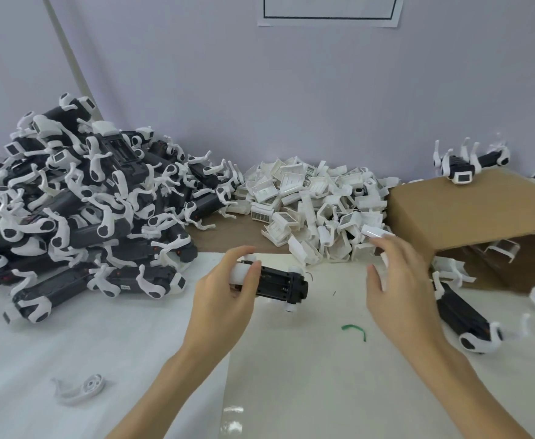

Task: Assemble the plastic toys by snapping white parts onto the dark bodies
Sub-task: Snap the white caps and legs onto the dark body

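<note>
**Grabbing the next white cover**

Both forearms came up from the bottom edge. Left hand (228,293) had its fingers wrapped round a dark body (278,285), held just over the white table (291,375). Right hand (396,280) pinched a white part (374,231) at the fingertips, right by the pile of white parts (310,198). My guess: part fetched, not snapped on yet. Next it needed lining up over the body and pressing.

A white-covered table (133,359) is seen. On it are heaped assembled black-and-white toys (79,201) at left and loose white parts (310,204) at the back. A cardboard box (468,213), a single white leg piece (79,389) and a green scrap (354,330) are also laid there.
</note>
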`<state>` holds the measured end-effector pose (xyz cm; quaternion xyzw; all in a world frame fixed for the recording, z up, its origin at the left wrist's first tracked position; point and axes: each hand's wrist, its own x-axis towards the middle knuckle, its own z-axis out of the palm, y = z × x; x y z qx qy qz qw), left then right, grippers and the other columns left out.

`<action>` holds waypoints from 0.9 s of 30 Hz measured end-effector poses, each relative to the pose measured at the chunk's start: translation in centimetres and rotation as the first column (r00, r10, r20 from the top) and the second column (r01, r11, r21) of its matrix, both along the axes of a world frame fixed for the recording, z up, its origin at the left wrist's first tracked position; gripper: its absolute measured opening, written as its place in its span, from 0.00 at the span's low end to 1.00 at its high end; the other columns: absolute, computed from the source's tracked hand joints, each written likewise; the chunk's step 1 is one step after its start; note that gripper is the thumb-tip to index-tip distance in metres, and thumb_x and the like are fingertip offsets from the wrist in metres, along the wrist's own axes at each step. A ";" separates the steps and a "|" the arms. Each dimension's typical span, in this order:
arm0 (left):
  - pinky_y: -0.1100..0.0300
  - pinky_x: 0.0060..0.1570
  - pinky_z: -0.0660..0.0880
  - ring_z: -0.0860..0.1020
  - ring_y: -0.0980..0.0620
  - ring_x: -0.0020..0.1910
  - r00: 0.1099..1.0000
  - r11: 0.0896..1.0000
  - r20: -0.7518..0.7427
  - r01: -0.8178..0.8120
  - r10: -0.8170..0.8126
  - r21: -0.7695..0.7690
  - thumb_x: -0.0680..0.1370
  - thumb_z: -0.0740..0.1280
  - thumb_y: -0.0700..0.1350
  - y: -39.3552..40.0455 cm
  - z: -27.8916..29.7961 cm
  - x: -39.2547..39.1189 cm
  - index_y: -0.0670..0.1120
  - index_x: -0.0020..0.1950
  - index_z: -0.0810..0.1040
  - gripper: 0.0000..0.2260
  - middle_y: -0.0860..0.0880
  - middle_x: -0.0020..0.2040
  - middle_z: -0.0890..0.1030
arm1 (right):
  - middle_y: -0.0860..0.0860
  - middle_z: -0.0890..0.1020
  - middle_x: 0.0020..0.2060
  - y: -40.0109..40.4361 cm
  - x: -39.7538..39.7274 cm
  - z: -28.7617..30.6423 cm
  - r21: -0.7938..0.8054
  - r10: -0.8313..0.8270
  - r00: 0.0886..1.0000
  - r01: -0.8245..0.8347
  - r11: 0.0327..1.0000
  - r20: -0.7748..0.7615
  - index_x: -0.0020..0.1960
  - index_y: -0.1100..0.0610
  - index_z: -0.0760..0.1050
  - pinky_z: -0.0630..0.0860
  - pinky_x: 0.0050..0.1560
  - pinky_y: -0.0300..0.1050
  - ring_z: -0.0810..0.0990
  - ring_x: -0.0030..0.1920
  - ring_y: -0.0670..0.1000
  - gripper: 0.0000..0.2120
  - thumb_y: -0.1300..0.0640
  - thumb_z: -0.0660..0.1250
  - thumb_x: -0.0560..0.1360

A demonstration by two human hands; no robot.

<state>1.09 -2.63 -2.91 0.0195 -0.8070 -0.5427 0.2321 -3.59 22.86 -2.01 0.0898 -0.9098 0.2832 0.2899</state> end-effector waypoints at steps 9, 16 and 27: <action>0.61 0.32 0.76 0.82 0.50 0.36 1.000 0.999 0.019 0.020 -0.020 -0.028 0.85 0.67 0.50 -0.6 0.1 0.2 0.63 0.61 0.79 0.08 0.57 0.42 0.83 | 0.51 0.77 0.56 -5.5 -5.6 -0.7 0.074 0.142 0.952 -0.167 0.983 0.273 0.67 0.51 0.77 0.76 0.58 0.50 0.76 0.58 0.52 0.23 0.43 0.75 0.76; 0.64 0.30 0.73 0.79 0.53 0.34 1.000 0.999 0.024 0.021 -0.021 -0.033 0.85 0.66 0.50 -0.8 -0.2 0.0 0.62 0.61 0.79 0.08 0.56 0.41 0.83 | 0.48 0.84 0.47 -5.5 -7.2 -1.4 -0.376 0.222 0.935 -0.107 0.920 0.278 0.50 0.52 0.82 0.76 0.50 0.42 0.82 0.48 0.47 0.02 0.57 0.74 0.78; 0.61 0.43 0.73 0.78 0.50 0.43 0.991 0.991 0.044 0.130 -0.128 -0.027 0.87 0.59 0.51 0.7 -0.4 0.6 0.65 0.66 0.76 0.12 0.54 0.47 0.79 | 0.62 0.86 0.46 -1.7 -0.6 0.7 -0.953 0.714 0.673 -0.043 0.299 0.194 0.54 0.65 0.82 0.79 0.40 0.42 0.85 0.42 0.55 0.11 0.60 0.64 0.84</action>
